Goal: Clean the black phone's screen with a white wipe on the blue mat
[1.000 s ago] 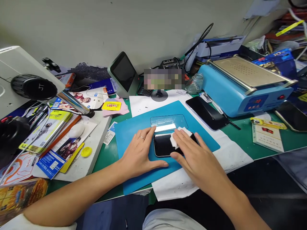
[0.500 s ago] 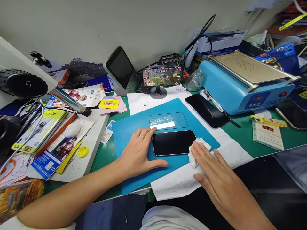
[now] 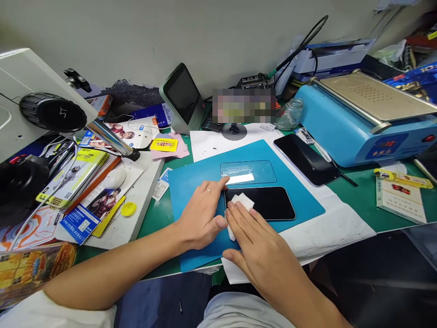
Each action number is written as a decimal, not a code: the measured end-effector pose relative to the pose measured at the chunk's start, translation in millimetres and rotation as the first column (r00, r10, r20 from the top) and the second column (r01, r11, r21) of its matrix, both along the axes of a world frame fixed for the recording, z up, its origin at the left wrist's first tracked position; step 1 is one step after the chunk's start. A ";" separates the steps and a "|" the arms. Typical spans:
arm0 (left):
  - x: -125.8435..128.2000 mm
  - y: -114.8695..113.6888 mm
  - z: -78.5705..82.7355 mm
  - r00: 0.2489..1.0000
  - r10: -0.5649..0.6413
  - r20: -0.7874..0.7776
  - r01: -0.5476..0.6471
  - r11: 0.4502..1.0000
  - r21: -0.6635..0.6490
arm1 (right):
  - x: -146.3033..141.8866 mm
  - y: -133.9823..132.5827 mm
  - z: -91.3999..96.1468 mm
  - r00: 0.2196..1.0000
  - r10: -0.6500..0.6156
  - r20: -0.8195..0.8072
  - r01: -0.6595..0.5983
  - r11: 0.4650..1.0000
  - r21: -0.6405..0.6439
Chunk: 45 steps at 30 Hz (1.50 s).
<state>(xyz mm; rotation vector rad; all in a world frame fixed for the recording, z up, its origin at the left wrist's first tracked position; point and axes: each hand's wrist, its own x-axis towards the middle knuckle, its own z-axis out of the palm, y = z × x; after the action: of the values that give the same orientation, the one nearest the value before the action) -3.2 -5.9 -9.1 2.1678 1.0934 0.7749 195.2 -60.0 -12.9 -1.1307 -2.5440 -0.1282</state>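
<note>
A black-screened smartphone [image 3: 273,203] lies face up on the blue mat [image 3: 194,182]. Under the flat fingers of my right hand [image 3: 262,241], a folded white tissue [image 3: 245,200] is pressed on the phone's left end, partly hidden by the hand. My left hand [image 3: 205,209] rests on the mat by the phone's left edge, with its index finger near the upper left corner and its thumb apart, lower down. Nothing shows between its fingers. Just behind the phone lies a clear glass screen protector [image 3: 256,168] with a black border.
A second phone [image 3: 305,159] lies on the right, near a blue heating-plate machine [image 3: 362,132]. At the back are a glass jar [image 3: 290,114], a smart display [image 3: 182,98] and a stand with a blurred screen [image 3: 244,105]. Boxes and a white stand arm [image 3: 41,82] crowd the left.
My right hand has slid the tissue leftward across the phone, from its right end to its left end. My left thumb has drawn in toward the hand. The camera view has shifted slightly.
</note>
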 end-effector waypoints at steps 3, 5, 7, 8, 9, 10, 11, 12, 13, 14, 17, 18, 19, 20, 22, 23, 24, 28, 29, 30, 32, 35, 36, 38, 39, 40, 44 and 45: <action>-0.1 0.6 -0.1 1.000 -0.004 0.003 0.004 1.000 0.000 | -8.0 10.7 -2.0 1.000 -0.015 -0.010 0.015 1.000 -0.011; 0.0 0.8 -0.1 1.000 -0.004 0.000 0.004 1.000 -0.001 | -10.8 16.3 -2.9 0.999 -0.038 -0.017 0.038 0.999 -0.018; 0.1 0.8 -0.1 1.000 0.001 -0.008 -0.001 1.000 -0.004 | -12.0 17.1 -3.0 0.998 -0.058 -0.023 0.058 0.998 -0.020; 0.1 0.7 -0.1 1.000 0.003 -0.012 -0.003 1.000 -0.007 | -11.8 15.2 -2.7 0.998 -0.064 -0.024 0.063 0.998 -0.018; 0.2 0.7 0.1 1.000 0.006 -0.016 -0.006 1.000 -0.008 | -10.9 11.7 -2.2 0.998 -0.067 -0.020 0.067 0.998 -0.014; 0.2 0.6 0.3 1.000 0.007 -0.018 -0.007 1.000 -0.010 | -9.4 7.0 -1.4 0.998 -0.070 -0.011 0.069 0.998 -0.006; 0.2 0.6 0.6 1.000 0.009 -0.019 -0.009 1.000 -0.009 | -7.4 1.7 -0.5 0.997 -0.072 0.004 0.072 0.997 0.006; 0.3 0.6 1.0 1.000 0.008 -0.018 -0.008 1.000 -0.009 | -5.2 -3.5 0.6 0.997 -0.073 0.022 0.073 0.997 0.019; 0.4 0.6 1.4 1.000 0.008 -0.016 -0.008 1.000 -0.010 | -3.0 -8.1 1.6 0.996 -0.073 0.042 0.071 0.997 0.031; 0.6 0.6 1.7 1.000 0.008 -0.014 -0.008 1.000 -0.011 | -1.2 -11.4 2.6 0.996 -0.073 0.057 0.070 0.997 0.040; 0.8 1.3 1.9 1.000 0.007 -0.013 -0.007 1.000 -0.015 | -0.8 -10.0 3.8 0.995 -0.071 0.069 0.069 0.997 0.027; 0.8 1.5 1.7 1.000 0.005 -0.012 -0.006 1.000 -0.016 | -2.8 -5.7 3.6 0.995 -0.073 0.064 0.072 0.997 0.011; 0.7 1.6 1.3 1.000 0.003 -0.011 -0.004 1.000 -0.016 | -5.7 -0.2 3.2 0.995 -0.079 0.057 0.080 0.997 -0.011; 0.5 1.7 0.9 1.000 -0.001 -0.011 0.001 1.000 -0.015 | -9.0 5.9 2.8 0.995 -0.090 0.048 0.091 0.995 -0.035; 0.1 1.3 0.3 1.000 -0.003 -0.008 0.003 1.000 -0.011 | -15.8 16.8 2.2 0.993 -0.114 0.027 0.115 0.990 -0.079; -0.1 0.9 0.2 1.000 -0.002 -0.007 0.002 1.000 -0.009 | -18.4 20.3 2.3 0.992 -0.125 0.015 0.126 0.987 -0.096; -0.2 0.5 0.2 1.000 0.001 -0.006 -0.001 1.000 -0.008 | -20.1 21.7 2.4 0.991 -0.137 0.005 0.136 0.985 -0.110; -0.2 -0.4 0.1 1.000 0.008 0.014 -0.008 1.000 -0.006 | -19.1 10.1 2.7 0.988 -0.153 -0.020 0.150 0.981 -0.123; -0.2 -0.3 -0.2 1.000 0.009 0.019 -0.009 1.000 -0.008 | -17.8 5.8 2.7 0.988 -0.150 -0.022 0.147 0.982 -0.121; -0.2 -0.2 -0.5 1.000 0.012 0.022 -0.012 1.000 -0.012 | -16.6 2.6 2.6 0.989 -0.145 -0.021 0.142 0.983 -0.120; -0.3 0.3 -1.2 1.000 0.017 0.019 -0.016 1.000 -0.020 | -15.4 1.4 3.0 0.990 -0.137 -0.016 0.134 0.983 -0.128; -0.5 0.7 -1.7 0.999 0.023 0.022 -0.022 0.999 -0.022 | -17.6 13.1 5.7 0.991 -0.135 -0.012 0.131 0.979 -0.157; -0.5 0.8 -1.6 0.999 0.022 0.028 -0.022 1.000 -0.021 | -18.8 18.7 7.0 0.991 -0.133 -0.015 0.128 0.978 -0.164; -0.5 0.7 -1.6 0.999 0.016 0.038 -0.016 1.000 -0.018 | -20.4 28.6 9.4 0.992 -0.123 -0.021 0.117 0.977 -0.178; -0.5 0.6 -1.7 0.999 0.014 0.040 -0.013 1.000 -0.015 | -20.0 31.9 10.2 0.993 -0.117 -0.020 0.112 0.976 -0.185; -0.5 0.4 -1.8 0.999 0.013 0.040 -0.012 1.000 -0.014 | -18.5 33.9 10.5 0.993 -0.114 -0.017 0.108 0.976 -0.189; -0.2 -0.2 -0.6 1.000 0.016 0.013 -0.016 1.000 -0.019 | 2.1 33.7 6.2 0.989 -0.146 0.002 0.144 0.976 -0.166; 0.0 -0.4 0.3 1.000 0.019 0.000 -0.019 1.000 -0.024 | 10.9 33.1 4.4 0.987 -0.163 0.005 0.162 0.974 -0.157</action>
<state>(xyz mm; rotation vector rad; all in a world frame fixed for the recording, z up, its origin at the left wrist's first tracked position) -3.2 -6.3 -8.8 2.1408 1.1189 0.7660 206.2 -26.9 -8.5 -1.3963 -2.4881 0.0366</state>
